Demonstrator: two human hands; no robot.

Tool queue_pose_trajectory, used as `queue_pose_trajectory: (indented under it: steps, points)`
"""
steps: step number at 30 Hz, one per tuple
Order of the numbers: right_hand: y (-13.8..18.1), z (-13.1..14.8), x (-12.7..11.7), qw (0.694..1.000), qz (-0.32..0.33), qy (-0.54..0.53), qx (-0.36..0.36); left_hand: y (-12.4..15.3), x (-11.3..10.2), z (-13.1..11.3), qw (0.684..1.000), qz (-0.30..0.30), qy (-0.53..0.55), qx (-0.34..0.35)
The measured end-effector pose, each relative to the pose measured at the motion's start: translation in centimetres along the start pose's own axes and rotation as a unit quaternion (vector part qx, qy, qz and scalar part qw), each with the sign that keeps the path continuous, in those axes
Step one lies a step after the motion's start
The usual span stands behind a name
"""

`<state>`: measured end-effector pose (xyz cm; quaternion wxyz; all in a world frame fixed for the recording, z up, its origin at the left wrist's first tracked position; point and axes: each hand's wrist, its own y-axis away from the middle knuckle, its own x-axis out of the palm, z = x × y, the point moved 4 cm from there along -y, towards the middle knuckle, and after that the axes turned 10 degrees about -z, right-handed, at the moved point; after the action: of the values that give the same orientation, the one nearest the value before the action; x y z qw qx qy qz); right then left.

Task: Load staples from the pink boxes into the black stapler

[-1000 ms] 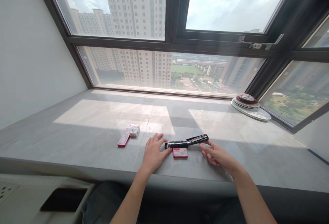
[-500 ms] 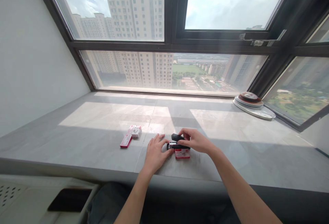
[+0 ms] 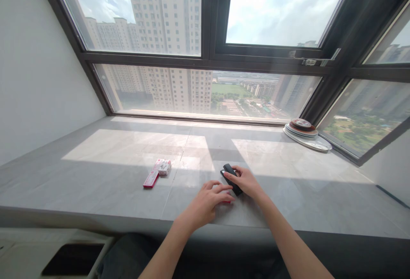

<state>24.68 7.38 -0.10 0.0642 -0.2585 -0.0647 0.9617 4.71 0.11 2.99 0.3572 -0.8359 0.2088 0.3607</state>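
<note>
While the right grip is clenched around the black stapler on the bench, the left grip rests just beside it, fingers bent over what may be a red box, mostly hidden. I cannot tell whether it grasps. Two red boxes lie well left of the left grip.

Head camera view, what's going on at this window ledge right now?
A person is at a grey window ledge working with both bare hands. The right hand grips a black stapler, which looks closed. The left hand lies open beside it, its fingertips over a small red box that is mostly hidden. Further left lie a red-and-white box and a slim red box, untouched. A stack of plates sits in the far right corner.
</note>
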Motion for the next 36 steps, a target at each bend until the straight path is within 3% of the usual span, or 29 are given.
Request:
queue_pose_trajectory:
  steps: [2, 8, 11, 15, 24, 27, 29, 31, 33, 35, 36]
  points:
    - [0.9, -0.4, -0.5, 0.999, -0.006, -0.041, 0.014, -0.1, -0.2, 0.2, 1.000, 0.024, -0.002, -0.013]
    - [4.5, -0.8, -1.6, 0.980, 0.055, -0.151, 0.115, 3.1, -4.9, 5.4, 0.984, -0.043, -0.045, -0.164]
    - [5.7, -0.9, -1.4, 0.971, 0.067, -0.187, 0.133, 4.4, -5.8, 6.9, 0.972, -0.068, -0.078, -0.210]
    - [6.2, -0.7, -0.5, 0.972, 0.054, -0.190, 0.124, 3.6, -4.5, 6.4, 0.962, -0.105, -0.122, -0.221]
    - [5.3, 1.3, 2.8, 0.978, 0.063, -0.183, 0.071, -1.3, 0.5, 3.1, 0.982, -0.085, -0.084, -0.143]
    - [5.2, 0.9, 3.2, 0.981, 0.040, -0.175, 0.080, -1.3, 0.4, 2.6, 0.983, -0.097, -0.061, -0.142]
    - [5.4, 0.3, 3.1, 0.978, 0.006, -0.180, 0.104, -0.2, -1.0, 3.1, 0.975, -0.141, -0.055, -0.160]
    - [5.7, -0.2, 2.8, 0.975, -0.029, -0.186, 0.123, 2.0, -3.6, 4.7, 0.945, -0.224, -0.096, -0.219]
    - [6.1, -0.4, 2.6, 0.974, -0.048, -0.180, 0.125, 5.4, -7.0, 7.1, 0.875, -0.315, -0.194, -0.313]
    - [6.4, -0.3, 2.6, 0.977, -0.050, -0.167, 0.120, 9.0, -10.2, 9.8, 0.796, -0.348, -0.287, -0.403]
    - [6.5, -0.2, 2.6, 0.979, -0.050, -0.161, 0.117, 10.5, -11.4, 11.1, 0.777, -0.333, -0.308, -0.437]
